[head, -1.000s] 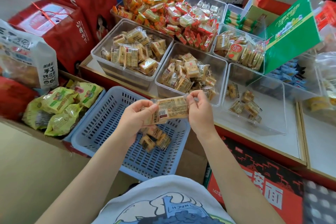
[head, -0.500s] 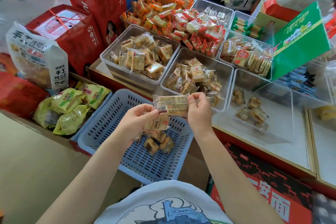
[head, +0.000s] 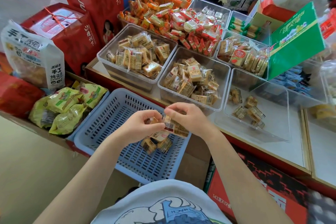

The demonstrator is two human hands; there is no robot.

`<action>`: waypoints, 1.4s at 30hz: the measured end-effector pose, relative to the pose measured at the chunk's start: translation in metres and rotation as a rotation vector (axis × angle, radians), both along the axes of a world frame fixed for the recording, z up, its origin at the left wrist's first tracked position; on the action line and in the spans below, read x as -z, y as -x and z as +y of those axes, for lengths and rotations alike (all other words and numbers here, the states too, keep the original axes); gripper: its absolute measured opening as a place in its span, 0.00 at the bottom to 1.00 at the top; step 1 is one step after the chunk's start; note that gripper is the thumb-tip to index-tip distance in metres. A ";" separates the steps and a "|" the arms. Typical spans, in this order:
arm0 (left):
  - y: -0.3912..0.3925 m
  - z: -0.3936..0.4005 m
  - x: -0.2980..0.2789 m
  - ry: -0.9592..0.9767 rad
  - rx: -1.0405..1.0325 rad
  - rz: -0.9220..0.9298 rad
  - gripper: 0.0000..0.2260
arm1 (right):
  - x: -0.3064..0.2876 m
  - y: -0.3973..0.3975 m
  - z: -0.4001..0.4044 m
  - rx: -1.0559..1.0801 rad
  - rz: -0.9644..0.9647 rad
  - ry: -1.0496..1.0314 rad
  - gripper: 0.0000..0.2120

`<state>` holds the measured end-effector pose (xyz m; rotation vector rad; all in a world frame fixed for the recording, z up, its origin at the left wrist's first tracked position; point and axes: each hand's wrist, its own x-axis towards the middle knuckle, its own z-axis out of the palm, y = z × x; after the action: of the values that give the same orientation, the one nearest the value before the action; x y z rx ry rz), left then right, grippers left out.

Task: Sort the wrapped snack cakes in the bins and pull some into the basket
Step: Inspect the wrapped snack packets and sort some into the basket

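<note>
My left hand [head: 141,127] and my right hand [head: 189,118] meet over the blue slotted basket [head: 101,123], both pinching a strip of clear-wrapped snack cakes [head: 175,128] with a barcode facing me. Several wrapped cakes [head: 156,142] lie in the basket under my hands. Behind the basket stand clear bins: a left bin [head: 109,67] heaped with larger tan cakes, a middle bin [head: 221,67] of smaller tan cakes, and a right bin [head: 272,129] holding only several cakes.
Red and orange snack packs [head: 174,20] pile up behind the bins. A green carton [head: 296,40] leans at the right. Green-yellow bags [head: 63,103] sit left of the basket beside red gift boxes [head: 72,29]. A red box [head: 254,192] stands low right.
Both hands have dropped from above the basket's far rim down closer to the cakes inside it, and the packet strip now hangs lower. The camera view has tilted slightly.
</note>
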<state>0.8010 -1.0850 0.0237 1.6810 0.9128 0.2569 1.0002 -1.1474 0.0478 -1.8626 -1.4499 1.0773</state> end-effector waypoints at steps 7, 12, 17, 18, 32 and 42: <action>-0.005 -0.008 0.004 0.168 -0.188 -0.091 0.06 | 0.003 0.005 -0.004 0.037 0.045 -0.012 0.07; 0.000 -0.008 -0.001 0.450 -0.267 -0.283 0.17 | 0.000 0.002 -0.008 0.196 0.121 0.006 0.11; -0.001 -0.007 -0.003 0.589 -0.519 -0.467 0.11 | 0.000 -0.002 -0.012 0.392 0.374 0.007 0.13; -0.002 -0.007 -0.003 0.600 -0.554 -0.486 0.10 | 0.000 -0.001 -0.012 0.404 0.375 0.005 0.13; -0.026 -0.015 0.004 0.615 -0.712 -0.484 0.08 | 0.013 0.016 -0.014 0.456 0.265 -0.011 0.06; -0.014 -0.011 0.006 0.838 -0.554 -0.546 0.12 | 0.014 0.009 -0.018 0.489 0.402 0.087 0.08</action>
<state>0.8150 -1.0955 0.0176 0.5216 0.8700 0.5766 0.9913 -1.1656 0.0339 -1.7924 -0.6841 1.1832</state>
